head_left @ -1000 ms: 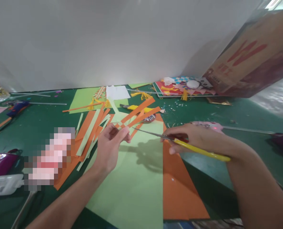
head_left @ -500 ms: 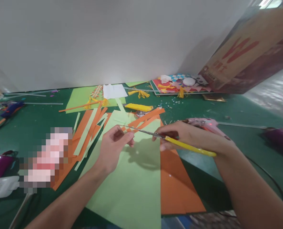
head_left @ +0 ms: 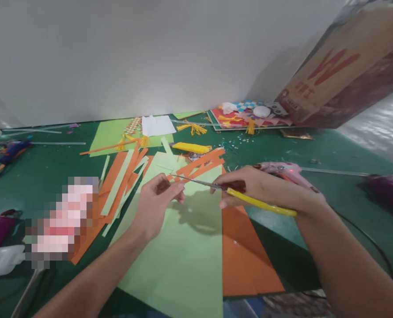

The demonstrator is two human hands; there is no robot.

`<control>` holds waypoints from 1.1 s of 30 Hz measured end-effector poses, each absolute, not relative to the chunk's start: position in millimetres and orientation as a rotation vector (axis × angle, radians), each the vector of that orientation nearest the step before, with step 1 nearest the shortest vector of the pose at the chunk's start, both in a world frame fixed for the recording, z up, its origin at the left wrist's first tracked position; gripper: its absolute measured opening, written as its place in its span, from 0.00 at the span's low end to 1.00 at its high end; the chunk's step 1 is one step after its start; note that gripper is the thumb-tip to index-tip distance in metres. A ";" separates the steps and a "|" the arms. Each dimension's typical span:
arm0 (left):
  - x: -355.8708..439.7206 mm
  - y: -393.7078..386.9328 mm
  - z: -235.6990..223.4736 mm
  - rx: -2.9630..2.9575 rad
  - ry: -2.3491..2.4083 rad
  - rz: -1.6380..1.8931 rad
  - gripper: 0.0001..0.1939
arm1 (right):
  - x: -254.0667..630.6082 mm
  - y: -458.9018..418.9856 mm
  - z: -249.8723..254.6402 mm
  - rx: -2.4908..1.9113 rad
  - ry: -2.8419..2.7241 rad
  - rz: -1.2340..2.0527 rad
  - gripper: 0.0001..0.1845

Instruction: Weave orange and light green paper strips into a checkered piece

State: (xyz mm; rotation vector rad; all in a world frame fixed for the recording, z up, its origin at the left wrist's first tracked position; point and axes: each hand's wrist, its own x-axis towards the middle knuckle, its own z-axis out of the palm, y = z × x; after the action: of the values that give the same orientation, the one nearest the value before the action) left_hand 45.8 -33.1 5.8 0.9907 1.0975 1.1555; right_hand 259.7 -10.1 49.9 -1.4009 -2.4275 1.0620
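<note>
My right hand (head_left: 246, 187) grips a pair of scissors (head_left: 259, 203) with yellow handles. Their blades point left, with the tips by the fingers of my left hand (head_left: 161, 201). Thumb and forefinger of that left hand are pinched on paper strips (head_left: 199, 164), orange with some pale green, woven into small checks near the fingertips. Part of the woven end is hidden by the fingers and blades. Both hands are above a light green paper sheet (head_left: 183, 260), which lies partly over orange paper (head_left: 246, 260).
Loose orange and green strips (head_left: 119, 185) lie left of the sheet. Behind it are a yellow-handled cutter (head_left: 191, 148) and yellow tassels (head_left: 193, 128). A pink glue gun (head_left: 292, 172) rests by my right wrist. A paper bag (head_left: 342, 66) stands back right, against a grey panel (head_left: 150, 57).
The scissor tips have drawn slightly back to the right from above the left fingers. The orange strips have shifted a little left. Both hands keep their hold.
</note>
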 end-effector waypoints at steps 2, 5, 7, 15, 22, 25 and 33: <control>45.9 -32.6 5.5 0.973 1.098 1.158 0.09 | 259.3 -10.4 50.7 -1.399 -2.421 1.056 0.24; 46.9 -32.4 6.5 0.934 1.090 1.163 0.09 | 258.6 -10.5 51.7 -1.404 -2.412 1.046 0.25; 47.9 -32.5 7.6 0.913 1.080 1.168 0.09 | 258.4 -10.4 51.9 -1.405 -2.411 1.039 0.25; 48.6 -31.4 8.9 0.878 1.042 1.184 0.09 | 261.7 -8.8 47.0 -1.402 -2.426 1.051 0.26; 49.3 -31.0 9.0 0.822 1.004 1.185 0.10 | 261.6 -9.1 47.9 -1.392 -2.437 1.033 0.26; 50.0 -31.5 10.3 0.771 0.979 1.189 0.11 | 260.9 -9.2 48.7 -1.402 -2.413 1.020 0.25; 45.3 -28.7 10.1 0.689 0.938 1.253 0.12 | 281.7 -1.6 44.5 -1.405 -2.405 0.989 0.22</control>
State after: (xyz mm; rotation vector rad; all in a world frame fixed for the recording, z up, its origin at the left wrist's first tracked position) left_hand 45.3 -28.7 10.1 0.6886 0.9382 1.2531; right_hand 281.7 -1.6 44.5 -1.4045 -2.4048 0.9885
